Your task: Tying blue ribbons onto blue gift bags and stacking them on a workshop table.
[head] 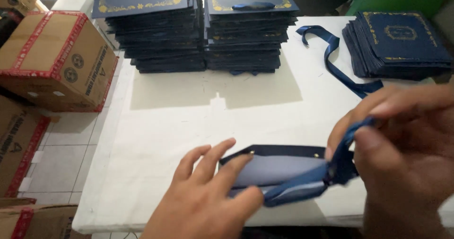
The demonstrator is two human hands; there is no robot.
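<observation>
A flat navy blue bag with a pale lining lies open-mouthed on the white table near its front edge. My left hand rests on the bag's left end, thumb under the near edge and fingers spread on top. My right hand pinches a blue ribbon handle at the bag's right end, pulling it up between thumb and forefinger.
Two tall stacks of navy folded bags with gold borders stand at the table's back. A lower stack sits back right, a loose blue ribbon beside it. Cardboard boxes stand on the tiled floor at left.
</observation>
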